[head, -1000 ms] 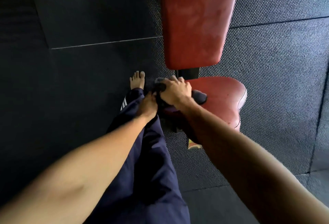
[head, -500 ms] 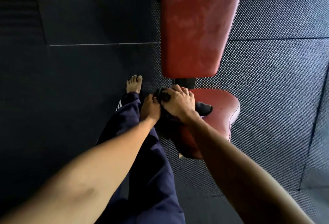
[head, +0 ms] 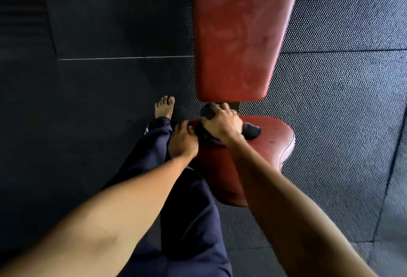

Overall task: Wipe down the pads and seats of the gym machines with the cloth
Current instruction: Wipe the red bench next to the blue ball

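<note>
At the far left of the action, a bare foot (head: 164, 107) and a navy trouser leg (head: 154, 155) stand on the dark rubber floor (head: 330, 122) just beside the bench. The left hand (head: 182, 142) sits at the left edge of the red seat (head: 273, 144), wrist bent, its fingers (head: 186, 126) curled toward the cloth. Whether they pinch the fabric or only brace on the seat edge cannot be told.

The cloth (head: 252, 132) is dark, soft and limp. It lies bunched on the seat's far end, close under the lower edge of the red back pad (head: 242, 34). It looks light and likely to slide or fold under pressure, so a broad handful taken from the top, with the palm bearing down, suits it best.

The right hand (head: 222, 127) does this: its fingers (head: 224, 107) wrap over the wad and grip it, knuckles up, with a tail of fabric spilling out to the right. The right forearm reaches in long and nearly straight from the lower right. The seat's padded vinyl looks firm and smooth, and probably takes a hard rub well.
</note>
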`<state>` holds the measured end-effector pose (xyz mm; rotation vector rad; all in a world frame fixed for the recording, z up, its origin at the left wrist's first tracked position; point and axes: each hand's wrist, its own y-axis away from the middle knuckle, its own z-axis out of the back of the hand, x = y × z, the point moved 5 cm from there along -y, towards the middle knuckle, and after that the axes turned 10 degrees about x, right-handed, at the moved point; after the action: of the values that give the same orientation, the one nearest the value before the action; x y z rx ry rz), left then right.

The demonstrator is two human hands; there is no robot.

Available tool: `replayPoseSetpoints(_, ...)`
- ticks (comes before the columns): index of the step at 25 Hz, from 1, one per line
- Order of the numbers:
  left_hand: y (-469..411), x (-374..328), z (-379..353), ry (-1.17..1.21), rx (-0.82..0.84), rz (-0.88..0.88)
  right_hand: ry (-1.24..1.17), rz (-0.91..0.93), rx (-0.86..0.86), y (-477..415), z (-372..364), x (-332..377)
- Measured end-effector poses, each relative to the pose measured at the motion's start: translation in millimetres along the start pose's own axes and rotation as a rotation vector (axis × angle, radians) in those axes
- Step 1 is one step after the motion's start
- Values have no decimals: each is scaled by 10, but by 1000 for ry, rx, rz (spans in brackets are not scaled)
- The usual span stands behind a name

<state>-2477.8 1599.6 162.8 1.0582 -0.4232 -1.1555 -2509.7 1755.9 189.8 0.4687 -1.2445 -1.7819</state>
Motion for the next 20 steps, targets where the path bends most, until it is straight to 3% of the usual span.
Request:
replayPoseSetpoints(2,-18,52,-13,-40,9,-12,37,94,60,-42,-139,331)
replayPoseSetpoints(4,-27,44,-4,-27,-3,-18,39,104,54,-62,-91,225)
replayPoseSetpoints(8,0,-26,46,20,-14,-14,-9,-107,-52,-112,237,-639)
replayPoseSetpoints(11,14,-68,60,-25,-20,-85,-77,-122,-49,-37,159,-466)
replayPoseSetpoints(15,-38,22,-6,-179,69,-239,-65,22,-63,467,-117,126)
replayPoseSetpoints(18,3,-49,63,-155,117,-174,-31,10,-144,1029,-91,-162)
replayPoseSetpoints(20,59,-164,93,-169,84,-232,40,-62,-195,1138,0,-494)
